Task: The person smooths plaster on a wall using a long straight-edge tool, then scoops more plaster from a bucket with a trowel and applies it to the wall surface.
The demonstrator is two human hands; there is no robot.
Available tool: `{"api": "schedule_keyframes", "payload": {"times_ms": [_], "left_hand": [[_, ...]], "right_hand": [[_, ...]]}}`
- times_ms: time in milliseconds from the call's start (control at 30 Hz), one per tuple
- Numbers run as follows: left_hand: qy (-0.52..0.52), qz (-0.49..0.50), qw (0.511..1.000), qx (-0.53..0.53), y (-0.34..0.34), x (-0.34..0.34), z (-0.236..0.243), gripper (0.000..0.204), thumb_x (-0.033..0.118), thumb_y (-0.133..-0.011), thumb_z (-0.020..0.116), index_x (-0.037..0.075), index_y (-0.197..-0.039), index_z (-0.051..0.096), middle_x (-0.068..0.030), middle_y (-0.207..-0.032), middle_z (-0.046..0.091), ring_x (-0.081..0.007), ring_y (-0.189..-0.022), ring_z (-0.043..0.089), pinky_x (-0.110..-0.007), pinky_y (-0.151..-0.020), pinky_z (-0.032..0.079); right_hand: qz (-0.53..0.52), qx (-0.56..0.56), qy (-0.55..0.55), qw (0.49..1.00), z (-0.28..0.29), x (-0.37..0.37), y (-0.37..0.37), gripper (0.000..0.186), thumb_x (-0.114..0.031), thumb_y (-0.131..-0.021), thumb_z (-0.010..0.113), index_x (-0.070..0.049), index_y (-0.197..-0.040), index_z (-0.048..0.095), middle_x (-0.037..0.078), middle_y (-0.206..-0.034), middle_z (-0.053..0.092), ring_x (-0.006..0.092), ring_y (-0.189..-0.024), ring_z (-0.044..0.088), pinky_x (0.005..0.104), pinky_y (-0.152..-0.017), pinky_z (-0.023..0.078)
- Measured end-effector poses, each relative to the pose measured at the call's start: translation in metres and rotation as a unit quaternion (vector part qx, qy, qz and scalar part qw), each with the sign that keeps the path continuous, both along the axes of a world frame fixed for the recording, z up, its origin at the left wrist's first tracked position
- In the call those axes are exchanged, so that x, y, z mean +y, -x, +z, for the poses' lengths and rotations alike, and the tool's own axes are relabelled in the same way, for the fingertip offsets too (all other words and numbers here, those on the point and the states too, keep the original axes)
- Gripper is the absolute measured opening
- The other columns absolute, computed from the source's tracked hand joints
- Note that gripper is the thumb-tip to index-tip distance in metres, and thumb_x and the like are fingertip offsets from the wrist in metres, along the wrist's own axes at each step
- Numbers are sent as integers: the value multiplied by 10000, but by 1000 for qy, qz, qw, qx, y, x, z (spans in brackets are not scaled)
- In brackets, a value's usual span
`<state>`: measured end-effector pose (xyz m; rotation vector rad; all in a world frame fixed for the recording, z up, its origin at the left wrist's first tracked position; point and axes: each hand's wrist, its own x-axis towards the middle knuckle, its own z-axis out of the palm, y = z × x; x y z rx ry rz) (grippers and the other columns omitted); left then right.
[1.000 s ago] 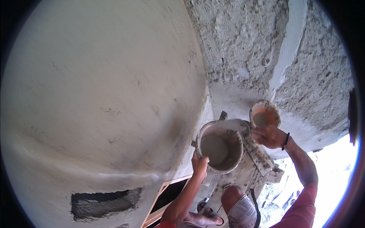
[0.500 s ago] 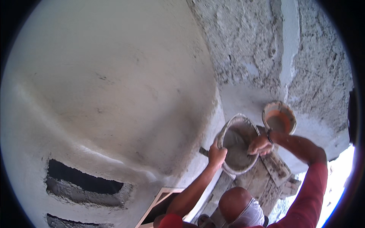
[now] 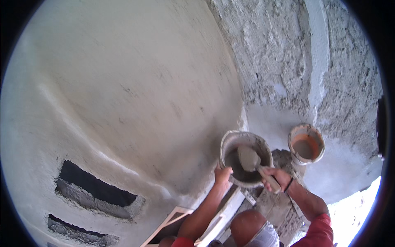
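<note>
Smooth wall [image 3: 144,74] looks mostly done, rough wall [image 3: 271,57] doesn't, and you've got left fingers [image 3: 226,170] clamped on the bucket [image 3: 263,150], right fingers [image 3: 271,171] closed round the scoop [image 3: 249,158].

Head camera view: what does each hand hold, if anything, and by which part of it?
The left hand holds the larger bucket by its rim, on the near left side. The right hand holds a scoop-like tool by its handle.

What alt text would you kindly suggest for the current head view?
The left hand grips a grey-crusted bucket at its rim while the right hand holds a scoop-like tool at its opening. A smaller bucket, orange inside, is to the right.
</note>
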<state>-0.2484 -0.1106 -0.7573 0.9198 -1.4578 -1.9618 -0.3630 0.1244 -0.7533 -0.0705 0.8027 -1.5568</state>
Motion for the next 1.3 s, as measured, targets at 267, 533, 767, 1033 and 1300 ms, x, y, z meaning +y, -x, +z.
{"api": "schedule_keyframes", "payload": {"times_ms": [267,533,767,1033,1300], "left_hand": [[-35,26,998,-52,9,-27,-17,626,-21,-577,570,-5,-1198,495,-123,-1017,565,-264,-892,563,-360,-694,500],[-24,35,999,29,12,-27,-18,552,-78,-591,526,56,-1127,520,-89,-982,560,-271,-869,579,-415,-697,516],[-42,29,999,-12,-12,-6,-5,538,-54,-582,564,42,-1112,558,-79,-970,595,-224,-862,568,-360,-714,488],[-67,43,997,-10,-47,1,-3,607,-59,-583,532,36,-1182,526,-58,-920,550,-204,-836,536,-340,-669,472],[-92,47,994,35,-62,3,-26,557,-64,-575,525,8,-1127,536,-66,-932,569,-187,-804,559,-321,-678,484]], "right_hand": [[-205,-88,102,970,37,-30,-23,243,-242,-889,486,-77,-1057,425,93,-818,538,186,-633,541,313,-537,489],[-425,-63,255,866,107,-61,-5,229,-179,-880,489,-72,-1076,437,105,-844,518,208,-689,541,342,-589,504],[-651,160,313,672,193,-71,57,258,-164,-890,528,-54,-1099,423,73,-816,504,187,-668,535,326,-533,487],[-746,426,6,511,286,-143,120,397,-159,-904,507,-76,-1273,386,149,-903,574,247,-702,599,383,-586,519],[-309,874,-59,369,204,-109,145,485,-164,-827,574,-125,-1289,432,266,-838,626,454,-757,605,514,-668,491]]}}
